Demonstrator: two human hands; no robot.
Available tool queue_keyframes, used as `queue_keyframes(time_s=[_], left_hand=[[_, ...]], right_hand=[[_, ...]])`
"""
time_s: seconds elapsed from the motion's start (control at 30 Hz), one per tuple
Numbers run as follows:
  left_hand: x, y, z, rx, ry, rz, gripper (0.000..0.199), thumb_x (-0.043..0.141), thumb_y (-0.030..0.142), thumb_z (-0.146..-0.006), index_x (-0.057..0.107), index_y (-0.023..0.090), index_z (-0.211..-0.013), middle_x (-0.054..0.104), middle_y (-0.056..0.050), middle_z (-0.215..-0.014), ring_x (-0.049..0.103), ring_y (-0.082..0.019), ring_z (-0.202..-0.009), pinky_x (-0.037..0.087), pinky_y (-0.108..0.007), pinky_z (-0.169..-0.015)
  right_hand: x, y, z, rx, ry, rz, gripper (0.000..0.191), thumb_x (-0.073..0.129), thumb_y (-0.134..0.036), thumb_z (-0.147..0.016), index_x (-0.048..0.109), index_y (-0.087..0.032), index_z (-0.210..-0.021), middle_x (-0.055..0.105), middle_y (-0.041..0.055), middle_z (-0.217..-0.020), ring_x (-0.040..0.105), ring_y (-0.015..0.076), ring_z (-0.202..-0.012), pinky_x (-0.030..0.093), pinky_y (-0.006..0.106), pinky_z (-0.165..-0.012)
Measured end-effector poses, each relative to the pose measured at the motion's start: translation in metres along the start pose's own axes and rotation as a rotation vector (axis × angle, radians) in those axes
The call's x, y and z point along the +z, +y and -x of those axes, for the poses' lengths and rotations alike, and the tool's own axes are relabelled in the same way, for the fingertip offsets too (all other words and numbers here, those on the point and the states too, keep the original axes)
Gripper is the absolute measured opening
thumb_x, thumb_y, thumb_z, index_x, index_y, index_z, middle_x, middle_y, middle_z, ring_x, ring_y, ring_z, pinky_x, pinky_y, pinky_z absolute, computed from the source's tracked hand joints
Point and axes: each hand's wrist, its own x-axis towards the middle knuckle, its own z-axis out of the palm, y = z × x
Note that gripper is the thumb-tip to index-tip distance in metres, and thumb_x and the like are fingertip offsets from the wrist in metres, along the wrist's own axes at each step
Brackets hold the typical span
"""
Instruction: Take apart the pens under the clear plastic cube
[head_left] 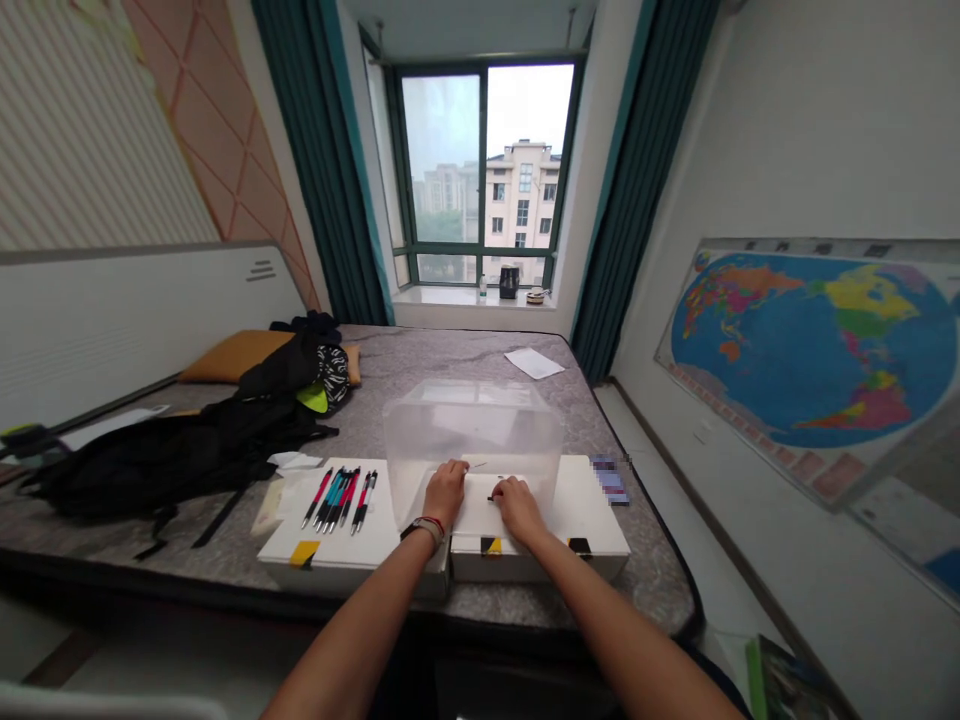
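Both hands work close together over a white cardboard box point(540, 520), partly behind a clear plastic cover point(472, 425). My left hand point(445, 492) pinches a thin metal rod point(477, 465), perhaps a pen refill. My right hand point(517, 507) closes on a small dark pen part point(492, 497), mostly hidden by the fingers. To the left, several red, blue and black pens point(337, 498) lie side by side on a second white box point(330, 530).
Both boxes sit on a grey mattress point(450, 350) with a black bag point(172, 465) at its left. A sheet of paper point(534, 363) lies at the far side, and a small blurred blue item point(610, 480) sits beside the right box. A window and a wall map stand beyond.
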Motion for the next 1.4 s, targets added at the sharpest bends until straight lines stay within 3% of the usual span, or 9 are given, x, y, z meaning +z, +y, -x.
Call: queue_keyframes(time_s=[0.13,0.27,0.57,0.93,1.23,1.4], left_hand=[[-0.018,-0.006,-0.002,0.081,-0.076,-0.081,0.022,0.038,0.015,-0.093,0.057,0.02,-0.104,0.059,-0.006,-0.096,0.052,-0.018,-0.094,0.04,-0.029,-0.082],[-0.037,-0.011,0.003,0.245,-0.204,-0.223,0.023,0.039,0.015,-0.093,0.059,0.022,-0.102,0.058,-0.005,-0.095,0.05,-0.019,-0.092,0.039,-0.03,-0.081],[-0.046,-0.001,0.003,0.313,-0.289,-0.316,0.023,0.04,0.012,-0.091,0.058,0.022,-0.101,0.056,-0.006,-0.096,0.048,-0.02,-0.092,0.038,-0.031,-0.079],[-0.043,0.006,-0.004,0.341,-0.3,-0.352,0.021,0.04,0.015,-0.092,0.059,0.021,-0.1,0.057,-0.006,-0.095,0.048,-0.02,-0.091,0.04,-0.031,-0.076],[-0.049,-0.004,0.0,0.245,-0.311,-0.337,0.025,0.038,0.014,-0.092,0.06,0.022,-0.101,0.058,-0.006,-0.096,0.049,-0.02,-0.094,0.04,-0.032,-0.081],[-0.049,0.001,0.001,0.244,-0.336,-0.302,0.024,0.04,0.015,-0.093,0.06,0.023,-0.103,0.058,-0.007,-0.098,0.049,-0.019,-0.096,0.04,-0.032,-0.083]], right_hand=[[0.012,0.004,-0.002,0.146,0.206,-0.312,0.016,0.047,-0.016,-0.086,0.062,-0.019,-0.091,0.064,0.0069,-0.094,0.057,0.0205,-0.091,0.042,0.029,-0.082],[0.017,0.005,-0.004,0.193,0.291,-0.445,0.015,0.049,-0.02,-0.085,0.063,-0.02,-0.089,0.064,0.0058,-0.093,0.059,0.0201,-0.088,0.044,0.029,-0.08],[0.018,0.009,0.0,0.099,0.216,-0.473,0.013,0.056,-0.018,-0.083,0.069,-0.02,-0.084,0.066,0.0042,-0.087,0.06,0.0178,-0.085,0.044,0.027,-0.081],[0.019,0.011,-0.001,0.117,0.186,-0.505,0.014,0.057,-0.022,-0.083,0.071,-0.02,-0.085,0.069,0.0044,-0.088,0.062,0.0178,-0.085,0.044,0.027,-0.081],[0.017,0.012,-0.001,0.15,0.218,-0.499,0.015,0.057,-0.021,-0.084,0.071,-0.02,-0.085,0.069,0.0047,-0.089,0.062,0.0179,-0.086,0.045,0.027,-0.081],[0.015,0.011,0.0,0.155,0.198,-0.51,0.014,0.058,-0.021,-0.083,0.072,-0.021,-0.084,0.07,0.0041,-0.089,0.062,0.0184,-0.087,0.045,0.028,-0.083]])
